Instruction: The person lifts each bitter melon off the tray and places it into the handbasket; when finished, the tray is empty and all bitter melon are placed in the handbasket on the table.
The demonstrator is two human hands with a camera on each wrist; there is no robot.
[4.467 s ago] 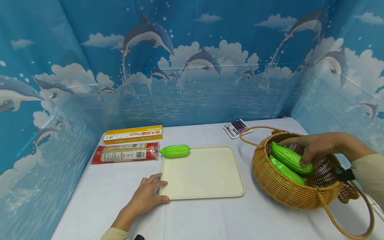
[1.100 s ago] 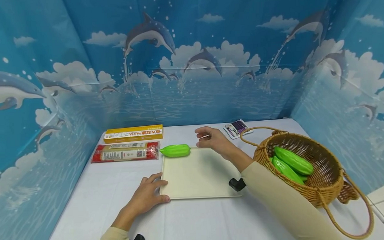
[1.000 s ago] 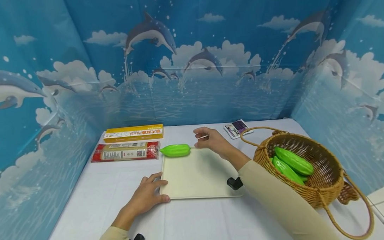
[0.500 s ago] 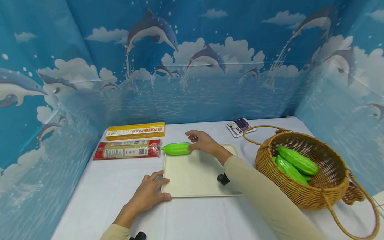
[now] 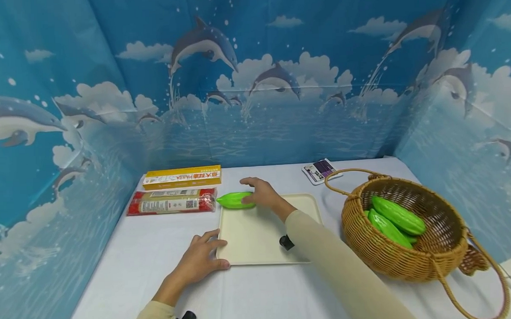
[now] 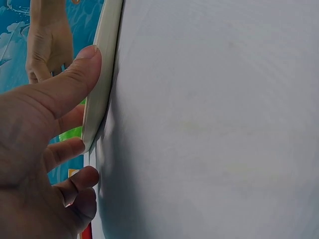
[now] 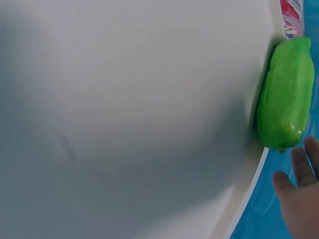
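Note:
A cream tray lies on the white table, and a green bitter melon rests along its back left edge. My left hand is at the tray's front left corner, fingers spread. In the left wrist view its thumb presses on the tray rim. My right hand reaches over the back of the tray, at the melon's right end. In the right wrist view its loosely extended fingers are just beyond the melon, with a small gap between them.
At right stands a wicker basket holding several bitter melons. A yellow pasta box and a red-ended pasta packet lie at the back left. A white and purple packet lies at the back. A dolphin-print curtain surrounds the table.
My right hand has left the basket, come over to the tray's back edge, and lately moved left to the bitter melon's right end. The left hand has stayed at the tray corner.

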